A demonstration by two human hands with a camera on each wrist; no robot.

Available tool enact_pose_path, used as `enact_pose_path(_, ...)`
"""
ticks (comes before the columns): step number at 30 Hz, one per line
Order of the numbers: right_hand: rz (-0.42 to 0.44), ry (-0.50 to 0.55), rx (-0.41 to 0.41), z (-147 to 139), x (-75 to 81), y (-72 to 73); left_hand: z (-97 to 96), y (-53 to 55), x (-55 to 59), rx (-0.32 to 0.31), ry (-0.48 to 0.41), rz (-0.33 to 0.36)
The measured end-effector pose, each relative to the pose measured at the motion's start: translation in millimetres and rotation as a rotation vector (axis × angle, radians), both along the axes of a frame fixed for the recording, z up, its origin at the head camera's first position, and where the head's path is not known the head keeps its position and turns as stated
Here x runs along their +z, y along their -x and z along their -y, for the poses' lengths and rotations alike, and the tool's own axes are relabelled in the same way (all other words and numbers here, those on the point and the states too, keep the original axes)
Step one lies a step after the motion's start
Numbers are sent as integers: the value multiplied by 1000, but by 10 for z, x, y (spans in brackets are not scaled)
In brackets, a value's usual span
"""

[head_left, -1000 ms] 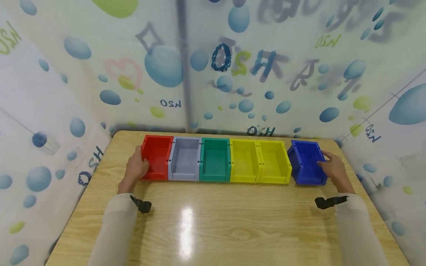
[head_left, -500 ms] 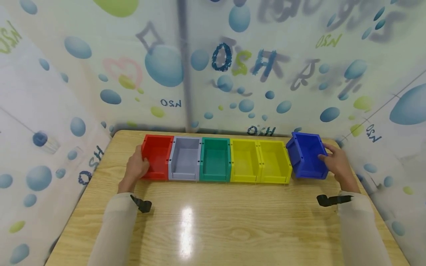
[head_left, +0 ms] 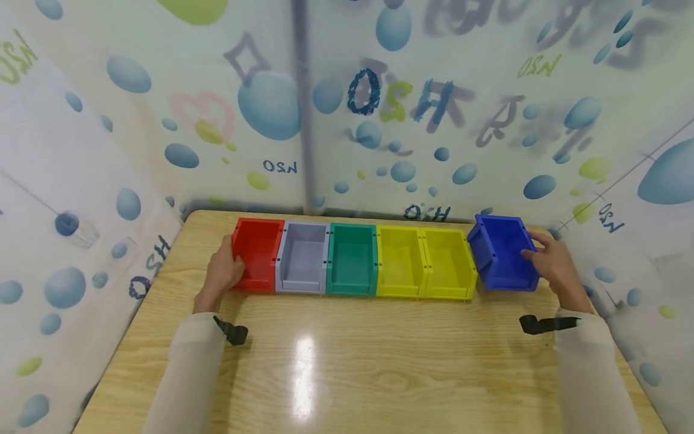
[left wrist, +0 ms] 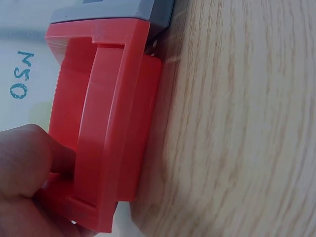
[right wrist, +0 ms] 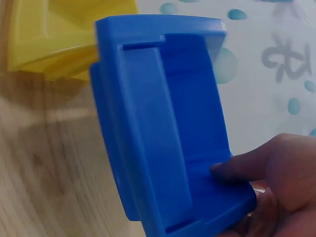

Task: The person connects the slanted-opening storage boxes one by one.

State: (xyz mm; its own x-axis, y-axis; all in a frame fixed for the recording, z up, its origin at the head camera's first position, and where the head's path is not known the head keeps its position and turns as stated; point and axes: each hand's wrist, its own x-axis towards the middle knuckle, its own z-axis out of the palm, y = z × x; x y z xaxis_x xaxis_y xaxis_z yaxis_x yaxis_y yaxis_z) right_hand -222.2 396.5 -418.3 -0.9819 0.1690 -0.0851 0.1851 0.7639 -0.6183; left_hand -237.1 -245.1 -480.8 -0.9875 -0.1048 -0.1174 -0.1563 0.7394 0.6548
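My left hand (head_left: 223,268) grips the outer side wall of a red plastic storage bin (head_left: 255,253), thumb inside and fingers outside. My right hand (head_left: 555,265) pinches the right wall of a blue storage bin (head_left: 506,256) with the thumb over the rim. In the right wrist view the blue bin (right wrist: 168,128) is tilted and stands apart from a yellow bin (right wrist: 74,34). The red bin (left wrist: 106,118) touches a grey bin (left wrist: 111,11) in the left wrist view.
Between the red and blue bins runs a joined row: the grey bin (head_left: 302,256), a green bin (head_left: 352,259) and two yellow bins (head_left: 398,262). They sit near the back of the wooden table (head_left: 379,361). A patterned wall cloth (head_left: 336,150) hangs close behind.
My right hand has raised the blue bin and moved it back, then slightly right, widening its gap from the yellow bins. My left hand stays on the red bin.
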Motion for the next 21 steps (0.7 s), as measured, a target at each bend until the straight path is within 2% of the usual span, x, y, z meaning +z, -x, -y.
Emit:
enact_pose_path(5, 11, -24, -2, 30, -28, 14, 4, 5, -2, 2, 2, -6)
enact_pose_path(11, 45, 18, 1, 26, -71, -4, 7, 8, -4, -5, -5, -9)
enact_pose_path(16, 87, 34, 16, 29, -50, -16, 9, 13, -12, -5, -9, 4)
enact_pose_path(18, 40, -8, 3, 55, -29, -20, 12, 15, -15, -3, -7, 9)
enact_pose_path(21, -151, -61, -93, 147, 8, -22, 14, 14, -15, -3, -3, 10)
